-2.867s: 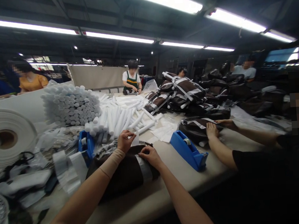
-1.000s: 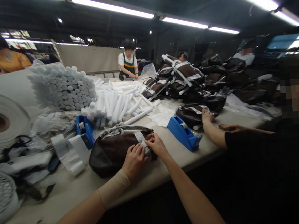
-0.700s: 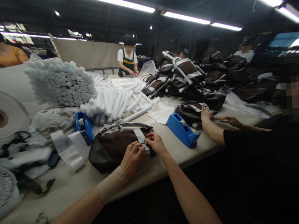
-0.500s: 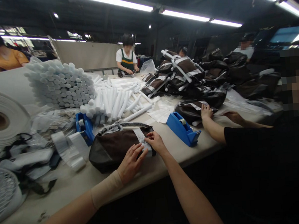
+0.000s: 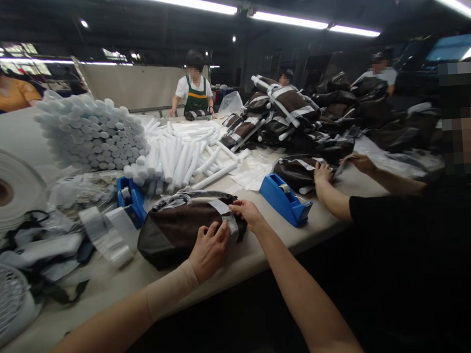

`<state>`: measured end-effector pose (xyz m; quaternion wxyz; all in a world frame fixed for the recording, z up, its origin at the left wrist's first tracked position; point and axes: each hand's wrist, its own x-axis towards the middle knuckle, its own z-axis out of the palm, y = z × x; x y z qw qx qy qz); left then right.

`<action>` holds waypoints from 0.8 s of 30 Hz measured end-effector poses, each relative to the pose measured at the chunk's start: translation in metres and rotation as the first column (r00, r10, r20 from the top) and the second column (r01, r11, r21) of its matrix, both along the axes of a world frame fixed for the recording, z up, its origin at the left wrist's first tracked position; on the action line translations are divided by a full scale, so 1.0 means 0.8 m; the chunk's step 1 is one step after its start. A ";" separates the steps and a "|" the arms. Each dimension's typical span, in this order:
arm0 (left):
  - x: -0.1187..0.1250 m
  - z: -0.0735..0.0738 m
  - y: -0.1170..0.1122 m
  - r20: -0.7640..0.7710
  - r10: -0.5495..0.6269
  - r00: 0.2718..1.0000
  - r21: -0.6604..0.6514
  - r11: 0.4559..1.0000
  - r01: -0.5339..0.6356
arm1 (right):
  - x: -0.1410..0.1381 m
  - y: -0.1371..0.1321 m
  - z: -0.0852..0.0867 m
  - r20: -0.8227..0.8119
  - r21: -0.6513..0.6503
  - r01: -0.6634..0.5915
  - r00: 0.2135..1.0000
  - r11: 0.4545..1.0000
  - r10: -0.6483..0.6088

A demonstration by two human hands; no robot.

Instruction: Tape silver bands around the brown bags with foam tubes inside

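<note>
A dark brown bag (image 5: 178, 223) with a black end panel lies on its side on the table, its handles wrapped in clear or white plastic. A white strip (image 5: 219, 206) is wrapped around it near its right end. My left hand (image 5: 208, 251), with a beige band at the wrist, has its fingers curled against the bag's front, fingertips at the strip's edge. My right hand (image 5: 249, 214) pinches the strip at the bag's upper right; its thumb and forefinger are together there. What lies under my left palm is hidden.
Blue tape dispensers stand right (image 5: 285, 200) and behind left (image 5: 131, 200) of the bag. White foam tubes (image 5: 181, 159) and a pile of bags (image 5: 291, 108) lie beyond. A white fan (image 5: 8, 305) is at left. At right, a co-worker's hands (image 5: 323, 173) work on another bag.
My left hand's fingers have curled in and bent more against the bag. My right hand has shifted slightly right and up along the strip. The neighbour's far hand has risen.
</note>
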<state>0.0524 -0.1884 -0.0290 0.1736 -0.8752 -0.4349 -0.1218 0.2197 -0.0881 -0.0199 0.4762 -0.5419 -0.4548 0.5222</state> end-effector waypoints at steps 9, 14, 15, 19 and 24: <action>0.006 0.009 0.005 0.040 0.018 0.999 0.008 1.000 -0.019 | -0.007 -0.006 0.007 0.049 0.001 -0.006 0.999 1.000 0.006; 0.004 0.005 0.005 0.084 0.090 0.992 0.000 0.996 -0.091 | -0.018 -0.015 -0.003 0.154 0.090 0.003 0.988 0.996 -0.017; 0.003 0.005 0.006 0.093 0.098 0.991 -0.006 0.995 -0.098 | -0.020 -0.017 -0.006 0.183 0.109 0.007 0.983 0.994 -0.027; 0.003 0.006 0.006 0.118 0.130 0.984 -0.016 0.992 -0.129 | -0.024 -0.026 -0.015 0.315 0.162 0.016 0.947 0.987 -0.067; 0.001 0.009 0.000 0.154 0.143 0.978 -0.023 0.990 -0.141 | -0.028 -0.037 -0.017 0.442 0.181 -0.007 0.894 0.983 -0.075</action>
